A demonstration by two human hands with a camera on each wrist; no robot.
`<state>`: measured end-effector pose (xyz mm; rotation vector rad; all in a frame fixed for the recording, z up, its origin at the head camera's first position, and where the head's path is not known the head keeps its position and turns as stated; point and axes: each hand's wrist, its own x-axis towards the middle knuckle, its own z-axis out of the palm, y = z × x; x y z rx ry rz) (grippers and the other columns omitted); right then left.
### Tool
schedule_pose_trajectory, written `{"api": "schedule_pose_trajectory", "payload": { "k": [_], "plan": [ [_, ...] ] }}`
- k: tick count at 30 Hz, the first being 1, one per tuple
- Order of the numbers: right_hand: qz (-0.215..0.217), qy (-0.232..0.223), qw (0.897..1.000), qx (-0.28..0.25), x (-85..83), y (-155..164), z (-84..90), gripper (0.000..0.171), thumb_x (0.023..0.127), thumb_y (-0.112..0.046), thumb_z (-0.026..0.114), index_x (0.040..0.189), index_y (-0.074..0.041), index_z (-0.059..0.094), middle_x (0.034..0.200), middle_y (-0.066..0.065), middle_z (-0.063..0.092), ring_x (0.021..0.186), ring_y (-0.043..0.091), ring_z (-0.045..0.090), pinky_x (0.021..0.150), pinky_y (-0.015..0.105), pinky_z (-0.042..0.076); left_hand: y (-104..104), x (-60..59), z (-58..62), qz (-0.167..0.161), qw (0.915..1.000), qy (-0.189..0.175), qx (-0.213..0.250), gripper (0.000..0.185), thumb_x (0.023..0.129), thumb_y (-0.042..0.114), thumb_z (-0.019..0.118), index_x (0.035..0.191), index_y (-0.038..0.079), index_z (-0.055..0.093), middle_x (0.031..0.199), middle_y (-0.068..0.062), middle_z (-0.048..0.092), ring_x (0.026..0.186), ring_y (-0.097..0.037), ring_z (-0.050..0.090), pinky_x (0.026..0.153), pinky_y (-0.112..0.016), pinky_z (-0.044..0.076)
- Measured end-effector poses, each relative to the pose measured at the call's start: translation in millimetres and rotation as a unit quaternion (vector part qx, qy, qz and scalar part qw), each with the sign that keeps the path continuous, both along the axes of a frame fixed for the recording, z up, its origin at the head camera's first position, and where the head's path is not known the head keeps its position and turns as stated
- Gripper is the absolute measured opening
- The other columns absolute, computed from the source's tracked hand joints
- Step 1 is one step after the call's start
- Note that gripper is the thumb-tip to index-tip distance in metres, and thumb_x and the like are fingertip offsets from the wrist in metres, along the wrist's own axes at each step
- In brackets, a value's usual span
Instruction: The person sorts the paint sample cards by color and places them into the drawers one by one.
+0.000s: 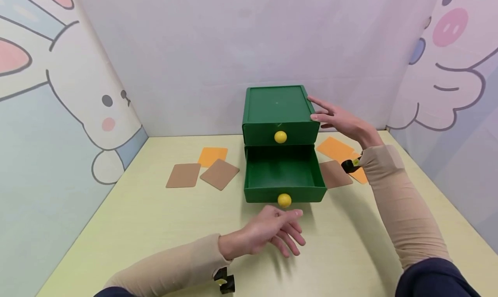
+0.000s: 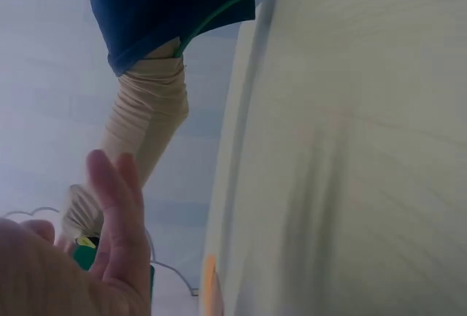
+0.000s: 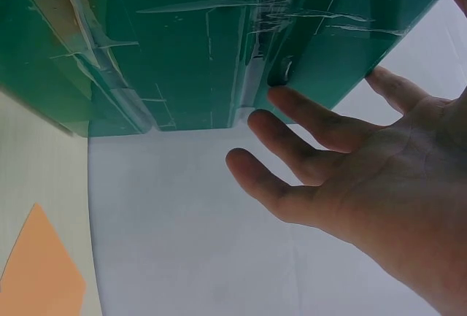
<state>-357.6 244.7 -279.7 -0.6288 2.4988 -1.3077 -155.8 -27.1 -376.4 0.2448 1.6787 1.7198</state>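
Observation:
A green two-drawer cabinet [image 1: 277,111] stands at the back middle of the table. Its lower drawer [image 1: 284,176] is pulled out and looks empty; both drawers carry a yellow knob [image 1: 284,200]. My left hand [image 1: 278,232] hovers just in front of the lower knob, fingers loosely bent and holding nothing. My right hand [image 1: 337,120] is open at the cabinet's upper right side, straight fingers [image 3: 306,122] touching its green wall [image 3: 182,46]. In the left wrist view, my left hand's fingers [image 2: 117,221] show beside the table edge.
Two brown cards [image 1: 183,175] and an orange card [image 1: 212,155] lie left of the cabinet. Orange cards [image 1: 334,148] and a brown card [image 1: 334,174] lie to its right. Cartoon-printed walls [image 1: 58,115] enclose the pale table [image 1: 155,228] on three sides.

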Motion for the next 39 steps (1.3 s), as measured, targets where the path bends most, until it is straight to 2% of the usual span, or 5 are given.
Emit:
{"api": "schedule_pose_trajectory", "payload": {
  "k": [7,16,23,31,39],
  "plan": [
    [0.001,0.002,1.0,0.002,0.9,0,0.5,0.067,0.099,-0.043,0.048,0.153,-0.045,0.008,0.164,0.005,0.007,0.147,0.036,0.02,0.114,0.061,0.025,-21,-12.5,41.5,-0.091,0.9895,0.105,0.039,0.029,0.096,0.022,0.059,0.106,-0.005,0.063,0.097,-0.02,0.072,0.074,-0.023,0.072,0.058,-0.033,0.058],
    [0.0,-0.001,1.0,0.003,0.6,0,1.3,0.067,0.1,-0.041,0.047,0.153,-0.045,0.007,0.164,0.006,0.007,0.147,0.036,0.019,0.114,0.061,0.023,-114,-87.9,76.1,-0.011,0.9596,0.28,0.029,0.025,0.093,0.014,0.063,0.112,-0.001,0.062,0.101,-0.016,0.07,0.08,-0.026,0.066,0.064,-0.033,0.056],
    [0.002,0.0,1.0,-0.002,-0.9,-1,-0.7,0.067,0.1,-0.041,0.048,0.153,-0.044,0.007,0.164,0.005,0.007,0.147,0.035,0.02,0.114,0.061,0.024,-204,-152.6,36.9,-0.016,0.905,0.356,-0.232,0.049,0.087,0.027,0.073,0.131,0.013,0.055,0.133,-0.006,0.056,0.121,-0.029,0.053,0.1,-0.041,0.048],
    [0.003,-0.002,1.0,-0.003,-1.4,-1,2.1,0.066,0.1,-0.041,0.047,0.153,-0.045,0.007,0.164,0.004,0.007,0.148,0.034,0.019,0.114,0.062,0.024,-263,-171.8,-7.2,-0.076,0.8224,0.364,-0.43,0.085,0.076,0.018,0.081,0.145,-0.001,0.035,0.156,-0.031,0.014,0.142,-0.053,0.013,0.108,-0.069,0.023],
    [0.005,-0.007,1.0,-0.005,-0.5,-2,3.5,0.068,0.1,-0.041,0.047,0.154,-0.043,0.006,0.164,0.005,0.006,0.147,0.035,0.019,0.114,0.062,0.024,-283,-174.5,-16.9,-0.103,0.8287,0.306,-0.457,0.099,0.073,0.019,0.083,0.151,0.002,0.024,0.154,-0.026,0.023,0.131,-0.043,0.033,0.105,-0.063,0.033]
  ]
}}
